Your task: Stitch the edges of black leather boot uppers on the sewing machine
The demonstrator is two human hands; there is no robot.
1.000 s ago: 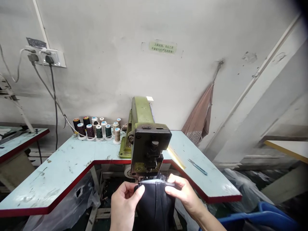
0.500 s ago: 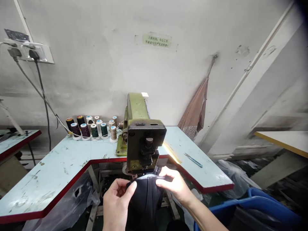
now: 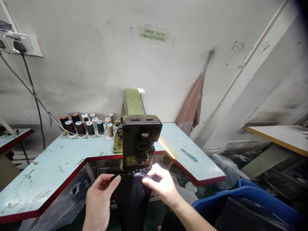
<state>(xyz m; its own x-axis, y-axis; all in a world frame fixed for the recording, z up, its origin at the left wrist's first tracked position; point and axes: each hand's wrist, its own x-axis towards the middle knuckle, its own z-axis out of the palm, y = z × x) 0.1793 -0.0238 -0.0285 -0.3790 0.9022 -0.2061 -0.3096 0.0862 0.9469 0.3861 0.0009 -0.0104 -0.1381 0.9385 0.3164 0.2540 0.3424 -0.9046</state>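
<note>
black garment [image 3: 132, 195] is held by two hands [image 3: 99, 197] at one machine [image 3: 136, 128].

Left hand [image 3: 99, 199] bare, thumb tip rounded; right hand [image 3: 163, 184] likewise bare, fingers slender, with forearm [image 3: 190, 210] uncovered as far as the lower frame edge; dark patch [image 3: 172, 222] beside it, possibly legwear, too dim to confirm.
</note>
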